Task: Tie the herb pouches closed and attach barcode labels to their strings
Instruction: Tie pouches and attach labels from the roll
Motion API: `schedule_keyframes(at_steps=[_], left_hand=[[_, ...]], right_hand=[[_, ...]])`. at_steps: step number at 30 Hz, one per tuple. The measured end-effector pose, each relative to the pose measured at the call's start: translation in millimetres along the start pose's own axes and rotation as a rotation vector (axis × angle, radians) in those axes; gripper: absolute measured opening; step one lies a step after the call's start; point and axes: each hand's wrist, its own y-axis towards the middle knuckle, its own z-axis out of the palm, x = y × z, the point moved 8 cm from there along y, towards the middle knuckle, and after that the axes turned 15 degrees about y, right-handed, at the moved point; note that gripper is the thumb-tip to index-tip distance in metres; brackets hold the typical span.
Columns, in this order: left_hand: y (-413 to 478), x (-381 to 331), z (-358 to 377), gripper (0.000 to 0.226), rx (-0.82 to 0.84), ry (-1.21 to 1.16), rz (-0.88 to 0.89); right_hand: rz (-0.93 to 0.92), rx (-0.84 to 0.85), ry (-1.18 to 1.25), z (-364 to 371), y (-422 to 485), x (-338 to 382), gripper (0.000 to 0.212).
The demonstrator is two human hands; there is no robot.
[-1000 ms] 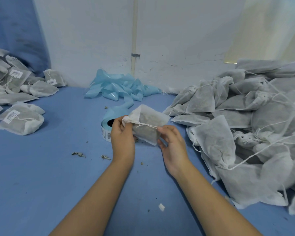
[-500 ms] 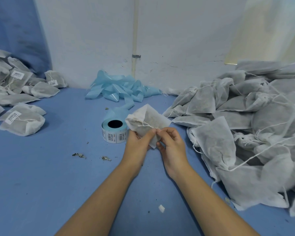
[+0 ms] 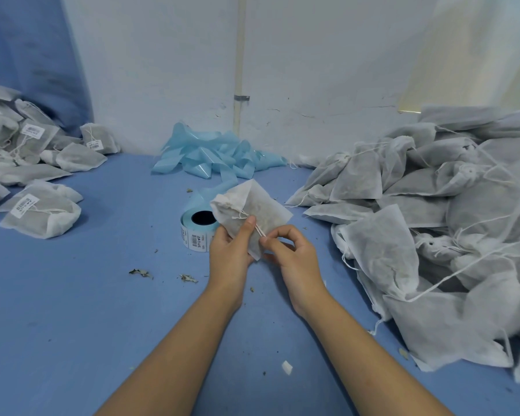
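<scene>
Head view.

Herb pouch [image 3: 254, 213]: white non-woven, gathered at its neck, tilted, held in the air above the middle of the blue worktop [image 3: 72, 295], just in front of the label roll. Dark herb fill faintly visible through the fabric.

Left hand [image 3: 230, 255]: gripping the pouch from its left side, fingers behind, thumb pressed on the front face beside the knot.

String [image 3: 258, 229]: white, running from the tied neck down across the front of the pouch.

Right hand [image 3: 294, 256]: fingers curled, thumb and forefinger pinching the lower end of the string at the pouch's front.

Label roll [image 3: 197, 232]: pale blue backing, lying flat with its hollow core upward, barcode labels on the outer face, near the worktop's middle, partly hidden by the pouch and left hand.

Spent backing tape [image 3: 216, 154]: loose pale blue heap against the white wall [image 3: 162, 70] at the far edge of the worktop, one strip trailing toward the roll.

Unlabelled pouches [image 3: 427, 211]: large heap with loose strings, filling the right side of the worktop.

Labelled pouches [image 3: 39, 217]: smaller group along the left edge, barcode tags on strings, several stacked toward the far left corner.

Herb fragments [image 3: 140, 272]: scattered on the worktop left of the arms.

Small white scrap [image 3: 286, 367]: on the worktop between the forearms, toward the near edge.
</scene>
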Motion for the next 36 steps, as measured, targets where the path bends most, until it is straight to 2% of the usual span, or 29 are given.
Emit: schedule_keyframes(at_steps=[3, 5, 9, 15, 19, 21, 24, 29, 33, 36], left_hand=[[-0.9, -3.4, -3.3, 0.008, -0.047, 0.066, 0.032], [-1.8, -11.9, -8.0, 0.006, -0.096, 0.134, 0.116], [-3.9, -30.4, -16.4, 0.02, -0.128, 0.237, 0.301], [-9.6, -48.8, -26.4, 0.009, -0.157, 0.714, 0.561], [-4.7, -45.1, -31.9, 0.018, -0.092, 1.006, 0.584], [-3.7, -45.2, -33.0, 0.029, -0.099, 1.065, 0.59], [-5.6, -45.7, -34.8, 0.038, -0.154, 1.09, 0.568], [-3.3, -40.6, -38.5, 0.029, -0.168, 1.082, 0.492], [-5.7, -40.9, -31.7, 0.025, 0.022, 0.807, 0.44], [-7.7, -39.9, -23.8, 0.012, 0.177, 0.598, 0.366]], right_hand=[[0.004, 0.018, -0.043, 1.7, -0.1, -1.4, 0.016], [-0.011, 0.029, -0.107, 2.3, -0.1, -1.3, 0.015], [-0.002, -0.003, -0.107, -3.0, 2.6, -4.3, 0.013], [0.09, -0.066, 0.07, -11.9, 9.1, -14.3, 0.015], [0.083, -0.07, 0.016, -11.7, 8.3, -14.6, 0.016], [0.076, -0.067, -0.017, -11.7, 8.0, -14.8, 0.015], [0.074, -0.062, -0.027, -12.1, 8.4, -15.1, 0.014], [0.08, -0.061, -0.041, -11.5, 8.2, -15.9, 0.014], [0.059, -0.068, -0.035, -12.1, 8.0, -15.5, 0.012], [0.022, -0.1, -0.008, -15.0, 8.7, -12.8, 0.01]])
